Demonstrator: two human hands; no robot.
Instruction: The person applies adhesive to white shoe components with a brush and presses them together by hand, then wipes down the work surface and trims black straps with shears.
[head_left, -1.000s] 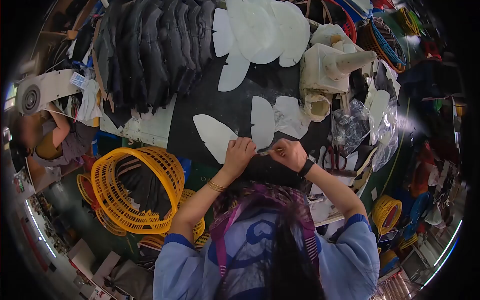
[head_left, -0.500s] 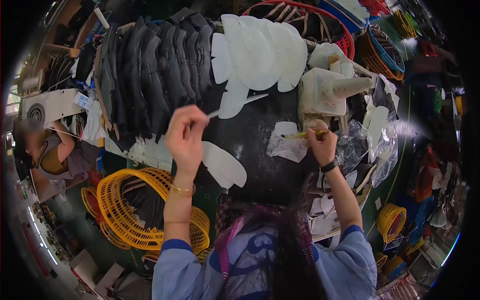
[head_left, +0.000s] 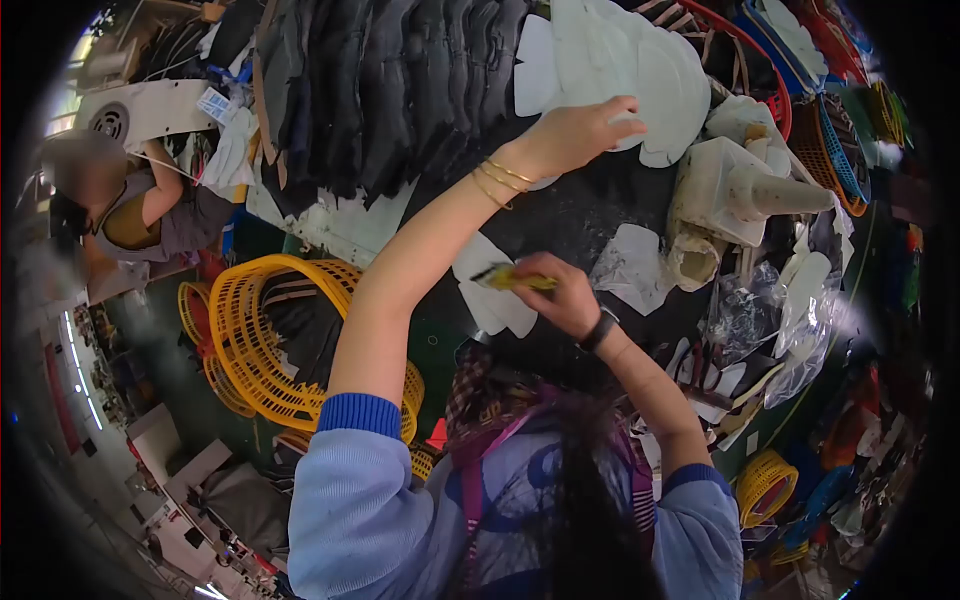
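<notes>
My left hand [head_left: 585, 135] reaches across to the stack of thin white rounded pieces [head_left: 650, 75] at the back. Its thumb and forefinger are apart at the stack's front edge; whether they touch a piece I cannot tell. My right hand [head_left: 562, 293] is closed around a brush with a yellow handle [head_left: 525, 272], smeared by motion. The brush's dark tip is over a single white piece [head_left: 492, 303] near the front of the black work surface [head_left: 560, 215]. Overlapping dark padded pieces [head_left: 400, 95] lie to the left of the white stack.
A whitish pot with a cone-shaped spout [head_left: 735, 190] stands on the right, beside a crumpled white sheet [head_left: 633, 268]. Red-handled scissors [head_left: 700, 372] and clear plastic [head_left: 745, 310] lie nearby. Yellow baskets [head_left: 235, 320] stand at lower left. Another person [head_left: 150, 205] sits far left.
My left hand has moved away and right, to the white stack. My right hand has brought the brush left, from the crumpled sheet to the single white piece. The whole view has shifted.
</notes>
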